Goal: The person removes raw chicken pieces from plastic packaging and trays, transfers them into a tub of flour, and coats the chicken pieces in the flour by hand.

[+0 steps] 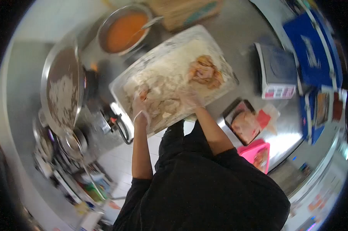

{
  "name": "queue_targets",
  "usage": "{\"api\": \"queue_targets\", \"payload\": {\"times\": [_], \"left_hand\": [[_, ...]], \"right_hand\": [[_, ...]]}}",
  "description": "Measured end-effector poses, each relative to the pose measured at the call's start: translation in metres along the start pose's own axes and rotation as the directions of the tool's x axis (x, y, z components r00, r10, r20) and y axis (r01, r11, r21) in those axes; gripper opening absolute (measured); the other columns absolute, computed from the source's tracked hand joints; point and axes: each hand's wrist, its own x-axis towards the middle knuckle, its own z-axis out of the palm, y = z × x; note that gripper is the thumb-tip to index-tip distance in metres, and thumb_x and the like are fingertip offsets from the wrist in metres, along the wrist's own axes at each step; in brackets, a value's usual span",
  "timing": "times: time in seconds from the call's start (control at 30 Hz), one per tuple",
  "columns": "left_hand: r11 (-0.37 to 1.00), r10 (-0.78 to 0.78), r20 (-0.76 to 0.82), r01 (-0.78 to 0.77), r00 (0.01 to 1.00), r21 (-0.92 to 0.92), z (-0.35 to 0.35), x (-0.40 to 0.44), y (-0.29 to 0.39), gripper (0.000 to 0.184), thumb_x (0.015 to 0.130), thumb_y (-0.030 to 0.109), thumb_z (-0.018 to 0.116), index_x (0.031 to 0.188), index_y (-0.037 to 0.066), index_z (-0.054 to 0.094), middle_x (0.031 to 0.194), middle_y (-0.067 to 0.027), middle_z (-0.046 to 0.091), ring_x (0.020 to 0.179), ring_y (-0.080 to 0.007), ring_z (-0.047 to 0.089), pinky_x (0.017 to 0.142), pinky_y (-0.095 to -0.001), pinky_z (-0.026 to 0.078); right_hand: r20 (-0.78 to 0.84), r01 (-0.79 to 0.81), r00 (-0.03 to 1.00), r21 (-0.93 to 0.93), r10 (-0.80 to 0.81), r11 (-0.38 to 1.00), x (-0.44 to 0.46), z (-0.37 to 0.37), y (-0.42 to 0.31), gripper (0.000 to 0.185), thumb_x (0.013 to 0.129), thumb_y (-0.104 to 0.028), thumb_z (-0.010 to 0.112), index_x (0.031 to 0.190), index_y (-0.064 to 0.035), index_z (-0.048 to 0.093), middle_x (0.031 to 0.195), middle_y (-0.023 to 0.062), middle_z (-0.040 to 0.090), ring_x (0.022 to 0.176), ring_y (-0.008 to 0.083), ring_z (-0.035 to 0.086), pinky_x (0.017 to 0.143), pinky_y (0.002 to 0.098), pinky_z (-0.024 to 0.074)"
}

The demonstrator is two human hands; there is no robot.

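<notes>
A large rectangular tray (122, 81) of white flour (164, 57) lies in front of me. Both of my hands are inside it, in clear plastic gloves. My left hand (140, 106) is at the tray's left end, its fingers closed around a reddish piece of chicken (144, 93) partly dusted with flour. Near the front edge, my right hand (191, 99) is over the flour, smeared by motion, so its fingers cannot be made out. Floured pieces (170, 104) lie between the hands. A heap of uncoated, marinated chicken (205, 72) sits at the right end.
Behind the tray stand a pot of orange liquid (126, 30) with a ladle and a wooden board (181, 13). A large metal sieve (62, 90) with flour residue is at left. To the right are a scale (276, 71), a container of raw meat (245, 123) and a pink tray (255, 148).
</notes>
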Motion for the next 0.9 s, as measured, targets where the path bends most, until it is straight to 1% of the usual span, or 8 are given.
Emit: {"api": "queue_targets", "payload": {"times": [0.2,0.27,0.43,0.5,0.6,0.7,0.77,0.9], "left_hand": [[0.960,-0.275,-0.089,0.278,0.957,0.025,-0.037,0.069,-0.018,0.041,0.099,0.034,0.049,0.120,0.000,0.057,0.093,-0.0076,0.062,0.078,-0.0141,0.058,0.061,-0.0288,0.051],[0.966,-0.257,-0.119,0.260,0.959,0.013,-0.048,0.089,-0.029,0.040,0.100,0.032,0.047,0.120,-0.001,0.057,0.088,-0.0075,0.061,0.077,-0.0128,0.058,0.061,-0.0283,0.051],[0.948,-0.236,-0.051,0.241,0.971,0.210,-0.045,0.083,0.029,0.043,0.097,0.032,0.050,0.123,0.000,0.058,0.101,-0.0114,0.066,0.089,-0.0218,0.063,0.072,-0.0317,0.054],[0.351,0.131,0.349,-0.373,0.928,0.859,-0.051,0.083,0.050,0.045,0.096,0.038,0.052,0.124,0.003,0.060,0.119,-0.0134,0.066,0.107,-0.0291,0.062,0.094,-0.0387,0.047],[0.073,0.195,0.487,-0.508,0.851,0.858,-0.048,0.069,0.064,0.051,0.094,0.042,0.056,0.128,0.004,0.059,0.127,-0.0151,0.063,0.116,-0.0317,0.059,0.103,-0.0400,0.041],[0.389,0.270,0.160,-0.260,0.950,0.884,-0.047,0.029,0.058,0.060,0.091,0.043,0.062,0.134,0.002,0.054,0.129,-0.0176,0.061,0.120,-0.0325,0.057,0.104,-0.0392,0.041],[0.649,0.401,-0.109,-0.198,0.910,0.734,-0.045,-0.001,0.039,0.064,0.091,0.041,0.065,0.137,-0.001,0.050,0.130,-0.0177,0.061,0.121,-0.0318,0.056,0.105,-0.0387,0.040],[0.867,0.091,-0.155,-0.002,0.984,0.499,-0.049,-0.036,0.019,0.063,0.090,0.040,0.069,0.134,-0.001,0.050,0.127,-0.0139,0.061,0.115,-0.0219,0.058,0.098,-0.0316,0.044]], "right_hand": [[0.324,-0.476,0.879,0.638,0.349,0.606,0.044,0.003,-0.041,0.059,0.100,-0.049,0.044,0.142,-0.0069,0.050,0.134,0.0120,0.056,0.117,0.0247,0.053,0.103,0.0341,0.0392],[0.069,-0.095,0.995,0.633,0.066,0.769,0.063,0.053,-0.037,0.054,0.097,-0.039,0.053,0.141,-0.0087,0.049,0.127,0.0169,0.060,0.116,0.0282,0.056,0.101,0.0382,0.0416],[0.382,-0.448,0.893,0.714,0.235,0.538,0.056,-0.039,-0.151,0.056,0.091,-0.038,0.062,0.137,-0.0074,0.051,0.121,0.0207,0.063,0.113,0.0308,0.059,0.099,0.0398,0.0451],[0.341,-0.359,0.924,0.616,0.173,0.701,0.071,-0.070,-0.131,0.047,0.093,-0.036,0.060,0.128,-0.0052,0.055,0.118,0.0208,0.063,0.108,0.0322,0.060,0.096,0.0407,0.0468],[0.122,-0.047,0.992,0.130,0.031,0.990,0.106,-0.091,-0.054,0.038,0.095,-0.033,0.057,0.115,-0.0018,0.062,0.113,0.0211,0.065,0.102,0.0343,0.062,0.093,0.0420,0.0494],[0.214,0.328,0.942,-0.743,-0.258,0.584,0.118,-0.095,0.045,0.037,0.096,-0.032,0.054,0.103,0.0021,0.066,0.109,0.0214,0.066,0.097,0.0360,0.064,0.091,0.0433,0.0509],[0.396,0.445,0.895,-0.803,-0.203,0.396,0.110,-0.101,0.054,0.041,0.094,-0.034,0.054,0.099,0.0047,0.066,0.106,0.0216,0.067,0.097,0.0362,0.064,0.091,0.0445,0.0501],[0.509,0.040,0.830,-0.465,0.230,0.884,0.029,-0.132,-0.057,0.049,0.090,-0.040,0.053,0.096,0.0070,0.066,0.105,0.0243,0.065,0.100,0.0370,0.064,0.090,0.0479,0.0483]]}}
